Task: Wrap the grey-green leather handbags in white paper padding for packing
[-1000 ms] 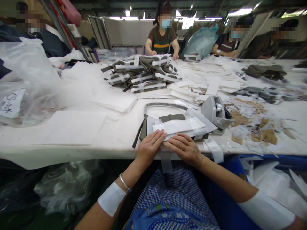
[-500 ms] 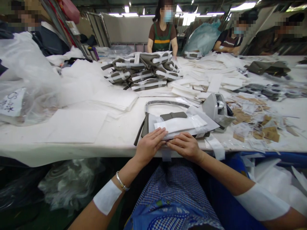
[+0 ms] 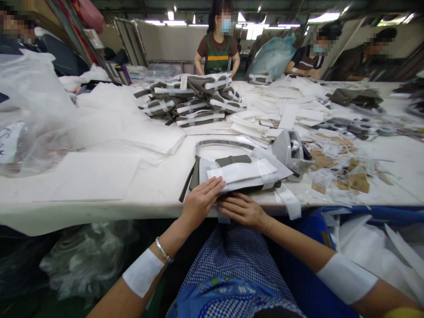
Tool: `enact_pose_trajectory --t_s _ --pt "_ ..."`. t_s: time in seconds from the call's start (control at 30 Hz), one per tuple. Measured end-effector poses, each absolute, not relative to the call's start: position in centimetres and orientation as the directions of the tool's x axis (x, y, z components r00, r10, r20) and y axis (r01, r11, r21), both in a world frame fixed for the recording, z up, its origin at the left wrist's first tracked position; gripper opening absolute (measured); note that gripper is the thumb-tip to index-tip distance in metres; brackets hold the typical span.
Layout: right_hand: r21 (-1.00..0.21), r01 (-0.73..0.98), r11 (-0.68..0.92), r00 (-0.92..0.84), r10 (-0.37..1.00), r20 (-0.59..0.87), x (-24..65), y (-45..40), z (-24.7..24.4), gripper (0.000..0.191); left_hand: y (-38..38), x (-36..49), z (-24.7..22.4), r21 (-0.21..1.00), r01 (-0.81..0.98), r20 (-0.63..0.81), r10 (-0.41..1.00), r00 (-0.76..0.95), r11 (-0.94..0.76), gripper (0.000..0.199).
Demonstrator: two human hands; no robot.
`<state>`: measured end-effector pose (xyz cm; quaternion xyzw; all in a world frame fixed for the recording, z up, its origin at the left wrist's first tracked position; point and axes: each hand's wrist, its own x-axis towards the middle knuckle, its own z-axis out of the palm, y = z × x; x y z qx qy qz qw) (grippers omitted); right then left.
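In front of me on the table edge lies a dark grey-green handbag (image 3: 195, 173) with a wrapped handle and white padding sheet (image 3: 241, 172) on top. My left hand (image 3: 202, 199) rests on the sheet's left front part, fingers stretched flat. Lower and to the right, my right hand (image 3: 244, 212) is at the bag's front edge, fingers stretched out and pointing left; their tips are partly hidden under the bag. A clear tape strip (image 3: 224, 217) hangs below my right fingertips. Clear tape also crosses the sheet's right end.
A grey tape dispenser (image 3: 288, 152) stands right of the bag, beside brown tags (image 3: 359, 181). Wrapped bags (image 3: 195, 106) are piled at the back, near a co-worker (image 3: 217, 53). White sheets (image 3: 96, 176) and a plastic bag (image 3: 36, 115) lie left. A blue bin (image 3: 311, 229) stands below right.
My right hand has moved down and slid from the front edge to slightly beneath it, fingers straighter. My left hand stays on the sheet. The whole view has shifted a little.
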<state>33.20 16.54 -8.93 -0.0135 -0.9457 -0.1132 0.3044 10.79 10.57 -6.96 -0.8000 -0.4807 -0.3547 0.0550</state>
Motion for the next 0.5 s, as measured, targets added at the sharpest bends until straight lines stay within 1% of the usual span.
enact_pose_trajectory --t_s 0.07,0.13,0.33,0.4,0.5 --pt "0.169 0.063 0.984 -0.775 -0.058 0.63 32.5 16.5 -8.6 0.025 10.5 10.8 -7.0 0.24 0.813 0.622 0.727 0.29 -0.53 0.052" --pt "0.107 0.051 0.993 -0.761 -0.031 0.648 32.3 16.2 -8.3 0.022 10.5 10.9 -7.0 0.221 0.82 0.638 0.714 0.287 -0.528 0.051" --pt "-0.13 0.133 0.983 -0.719 0.186 0.67 32.4 13.4 -8.3 0.027 10.5 11.4 -7.8 0.21 0.844 0.666 0.704 0.246 -0.494 0.054" --pt "-0.182 0.166 0.969 -0.696 0.246 0.675 32.4 12.4 -8.2 0.03 10.7 11.5 -8.1 0.206 0.847 0.678 0.696 0.238 -0.49 0.054" --pt "-0.216 0.178 0.96 -0.687 0.278 0.672 32.2 11.5 -7.5 0.032 10.8 11.5 -8.3 0.201 0.849 0.688 0.687 0.233 -0.489 0.054"
